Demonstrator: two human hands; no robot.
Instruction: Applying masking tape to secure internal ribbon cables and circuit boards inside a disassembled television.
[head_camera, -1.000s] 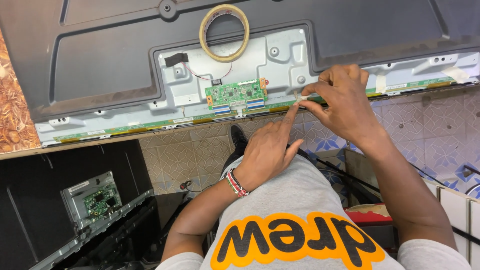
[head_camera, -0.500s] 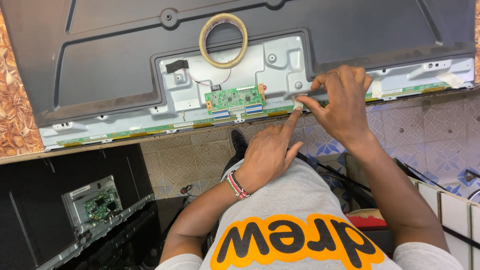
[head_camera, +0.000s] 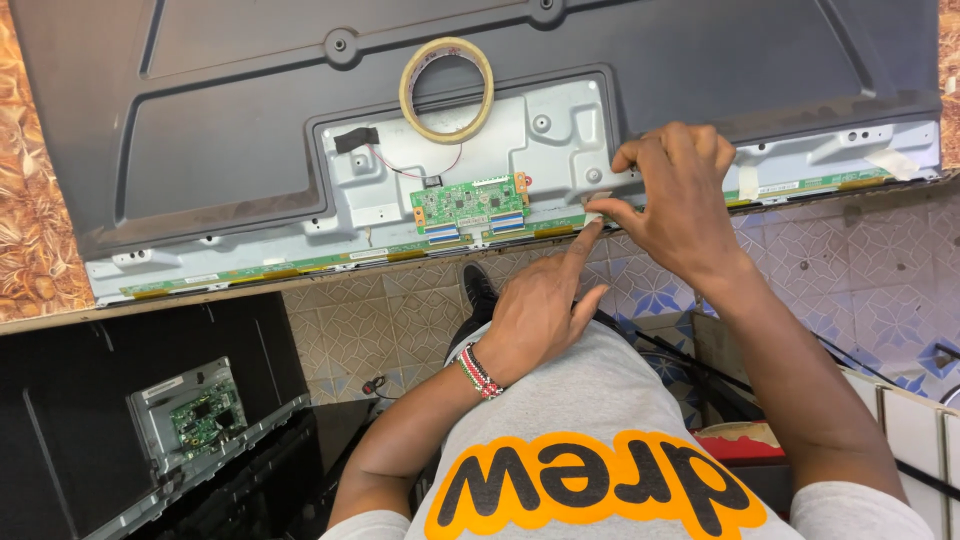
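We have a large flat screen panel (head_camera: 250, 120) lying back-side up on the bench, its near long edge overhanging a tiled floor (head_camera: 850, 270). A grey metal plate (head_camera: 560, 130) sits at the centre of that back, carrying a small green circuit board (head_camera: 468, 203). A roll of tape (head_camera: 447, 90) rests on the panel just beyond the plate.

Our right hand (head_camera: 680, 200) is on the near edge of the panel, right of the green board — thumb and first finger pinched together on a small pale strip of tape (head_camera: 594, 217) at the edge. Our left hand (head_camera: 535, 315) has its fingers curled in and only the index finger extended, its tip touching the same strip from the near side; it grips nothing.

We judge the strip to be thin, light and limp, likely to curl or tear, so it is best pinched at a free end. The panel itself looks broad, stiff but fragile along the near edge, where thin flat cables leave the green board. It should be supported by its frame, never by that edge.

At the lower left, a second panel (head_camera: 150, 430) with its own green board stands apart.
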